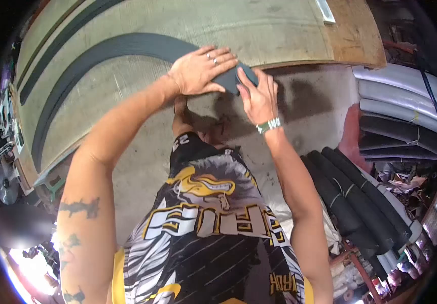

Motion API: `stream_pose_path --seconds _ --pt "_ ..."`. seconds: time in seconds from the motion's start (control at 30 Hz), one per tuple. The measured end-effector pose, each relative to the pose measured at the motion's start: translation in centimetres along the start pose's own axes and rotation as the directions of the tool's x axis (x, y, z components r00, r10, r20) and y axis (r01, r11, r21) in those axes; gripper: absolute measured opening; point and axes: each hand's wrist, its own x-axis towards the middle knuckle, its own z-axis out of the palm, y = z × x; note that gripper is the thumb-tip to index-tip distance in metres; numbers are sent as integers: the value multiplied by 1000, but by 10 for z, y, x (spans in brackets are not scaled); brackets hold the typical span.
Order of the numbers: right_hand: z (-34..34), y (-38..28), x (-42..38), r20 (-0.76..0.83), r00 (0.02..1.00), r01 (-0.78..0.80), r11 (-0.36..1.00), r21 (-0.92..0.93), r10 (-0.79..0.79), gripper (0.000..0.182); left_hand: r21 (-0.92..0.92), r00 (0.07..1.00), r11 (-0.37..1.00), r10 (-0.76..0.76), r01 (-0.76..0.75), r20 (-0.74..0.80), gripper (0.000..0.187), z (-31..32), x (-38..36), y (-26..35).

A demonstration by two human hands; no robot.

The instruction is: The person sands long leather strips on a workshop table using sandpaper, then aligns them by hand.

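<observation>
A long dark grey strip of sheet material (127, 44) lies along the table's near side, looking curved in this view. My left hand (203, 71) rests flat on it near its right end, fingers stretched out and a ring showing. My right hand (261, 96) is closed around the end of the strip, with the thumb on the near side. That end looks folded or lifted and hangs just past the table edge. Fine detail between the fingers is hidden.
A second dark strip (69, 45) lies farther back on the wooden table (259, 30). A pale flat piece (325, 11) is at the table's far right. Dark rolls (355, 197) and stacked silvery rolls (406, 93) stand to the right. Clutter and a fan (6, 185) are at left.
</observation>
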Motion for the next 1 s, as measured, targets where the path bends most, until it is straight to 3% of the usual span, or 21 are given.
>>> stream_pose_path --seconds 0.13,0.23,0.27,0.4,0.43,0.5,0.6,0.7,0.77,0.83,0.9,0.93,1.0 --pt "13 66 -52 174 979 -70 975 -210 107 42 2 999 1000 -10 10 37 91 0 -2 -1" --pt "-5 31 -16 -8 997 -73 997 -10 73 42 11 999 1000 -14 14 45 91 -2 1 0" --pt "-6 13 5 -51 999 -9 1000 -5 9 43 1 999 1000 -20 20 41 91 -5 2 -1" --pt "10 29 -22 -11 1000 22 1000 -16 -22 48 -8 1000 1000 5 -5 12 91 -4 2 0" --pt "4 43 -39 147 988 -14 981 -193 43 45 -11 1000 1000 -8 8 17 90 -4 1 1" --pt "13 69 -69 186 968 -147 980 -131 170 43 -11 1000 1000 6 -5 17 89 0 0 2" --pt "-3 11 -1 -93 996 9 1000 28 -6 43 -15 999 1000 -1 2 33 89 -3 1 -1" --pt "11 17 -10 8 1000 -6 998 56 6 51 -10 998 1000 3 -2 63 89 -11 5 0" --pt "9 52 -42 130 990 -32 986 -166 54 52 -1 999 1000 12 -12 39 89 -7 4 -1" --pt "1 55 -55 223 953 -182 975 -124 206 50 -10 999 1000 12 -12 40 89 -6 1 3" --pt "-3 31 -24 11 997 -79 995 64 79 47 3 999 1000 -3 3 35 90 -5 5 -7" --pt "-9 10 0 -37 999 -2 999 40 3 49 -15 999 1000 -3 4 46 90 -7 5 -5" --pt "0 2 5 12 1000 5 999 37 -6 62 3 998 1000 -5 4 64 90 -8 6 0"
